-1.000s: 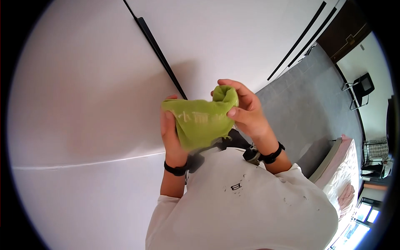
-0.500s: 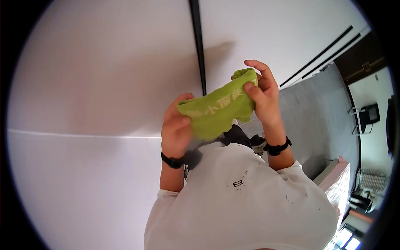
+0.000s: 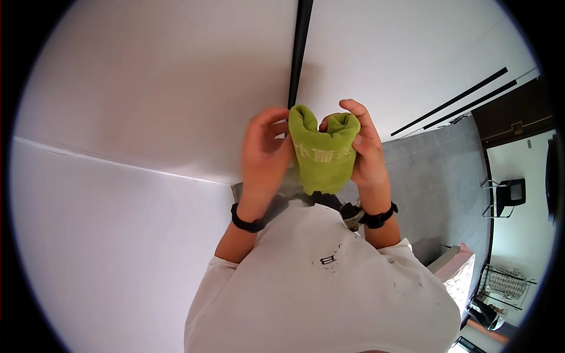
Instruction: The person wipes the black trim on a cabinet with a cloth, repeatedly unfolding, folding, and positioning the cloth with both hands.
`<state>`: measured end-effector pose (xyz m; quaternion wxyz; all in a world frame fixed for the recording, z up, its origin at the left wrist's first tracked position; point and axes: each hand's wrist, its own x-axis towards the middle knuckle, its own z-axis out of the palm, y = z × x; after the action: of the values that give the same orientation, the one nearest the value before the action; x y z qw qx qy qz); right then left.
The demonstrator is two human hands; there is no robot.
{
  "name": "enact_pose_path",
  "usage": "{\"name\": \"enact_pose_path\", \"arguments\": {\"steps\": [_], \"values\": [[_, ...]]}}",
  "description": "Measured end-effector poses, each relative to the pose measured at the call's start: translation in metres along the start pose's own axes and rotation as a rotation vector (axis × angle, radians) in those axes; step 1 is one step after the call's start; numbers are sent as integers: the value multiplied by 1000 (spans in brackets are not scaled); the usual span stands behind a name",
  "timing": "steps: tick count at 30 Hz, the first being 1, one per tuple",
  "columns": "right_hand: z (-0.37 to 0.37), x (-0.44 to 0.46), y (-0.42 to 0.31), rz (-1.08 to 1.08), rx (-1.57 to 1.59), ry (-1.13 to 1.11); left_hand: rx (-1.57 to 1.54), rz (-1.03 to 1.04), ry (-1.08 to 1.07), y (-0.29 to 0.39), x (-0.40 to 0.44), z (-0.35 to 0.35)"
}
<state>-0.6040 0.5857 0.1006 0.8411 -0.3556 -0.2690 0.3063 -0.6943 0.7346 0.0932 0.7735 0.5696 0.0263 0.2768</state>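
A lime-green cloth (image 3: 323, 167) with white printed characters hangs between my hands in front of my chest. Its two upper ends are rolled or folded inward, leaving a dip in the middle. My left hand (image 3: 265, 153) grips the left end with its fingers and thumb, slightly blurred. On the other side, my right hand (image 3: 369, 147) pinches the rolled right end between thumb and fingers, with the index finger raised. Parts of the fingers are hidden behind the cloth.
A pale wall (image 3: 129, 94) with a dark vertical strip (image 3: 301, 47) stands close in front and to the left. Grey floor (image 3: 435, 170) stretches to the right, where a black chair (image 3: 511, 195) and a pink-edged bed-like surface (image 3: 456, 270) stand. A person (image 3: 487, 315) is far right.
The cloth went from stretched out sideways to narrower and bunched, its left end now folded up. My left hand moved right and up, closer to my right hand. The view shifted slightly.
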Motion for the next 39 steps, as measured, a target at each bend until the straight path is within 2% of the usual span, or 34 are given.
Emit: {"name": "enact_pose_path", "arguments": {"steps": [4, 6, 10, 12, 14, 16, 18, 20, 22, 24, 25, 27, 28, 30, 31, 33, 37, 39], "values": [[-7, -3, 5, 13, -54, 44, 156, -127, -93, 0, -9, -1], [-11, -5, 5, -1, -34, 21, -336, -239, -94, 5, -12, 3], [-14, -6, 3, -7, -20, -16, -238, -264, -134, 8, -22, 3], [-24, -2, 1, -62, -40, 41, -150, -223, -74, 7, -21, 2], [-26, 0, -5, -84, -84, 78, -126, -257, -101, 14, -20, -4], [-30, 3, -11, -185, -374, 167, -104, -291, -131, 16, -16, -10], [-26, 3, -18, -209, -390, 169, -254, -331, -232, 14, -9, -19], [-24, 3, -27, -201, -657, 171, -254, -331, -256, 11, 1, -28], [-31, 2, -29, -207, -668, 159, -253, -337, -290, 11, 7, -31], [-37, -1, -29, -208, -679, 154, 86, -256, -223, 12, 9, -31], [-39, -3, -29, -171, -672, 180, 84, -257, -236, 10, 10, -31], [-39, -8, -29, -129, -663, 217, 568, -116, -157, 6, 10, -31], [-34, -9, -27, -120, -660, 232, 567, -128, -163, 4, 8, -30], [-30, -12, -28, -100, -651, 255, 626, 26, -121, 2, 7, -26], [-30, -13, -28, -79, -668, 255, 628, 19, -126, 6, 5, -25], [-26, -13, -30, -59, -681, 268, 522, -286, -120, 19, 5, -20], [-12, -12, -22, -72, -665, 335, 345, -324, -176, 14, 0, -27], [-11, -13, -19, -100, -673, 349, 251, -181, -148, -4, -4, -36]]}}
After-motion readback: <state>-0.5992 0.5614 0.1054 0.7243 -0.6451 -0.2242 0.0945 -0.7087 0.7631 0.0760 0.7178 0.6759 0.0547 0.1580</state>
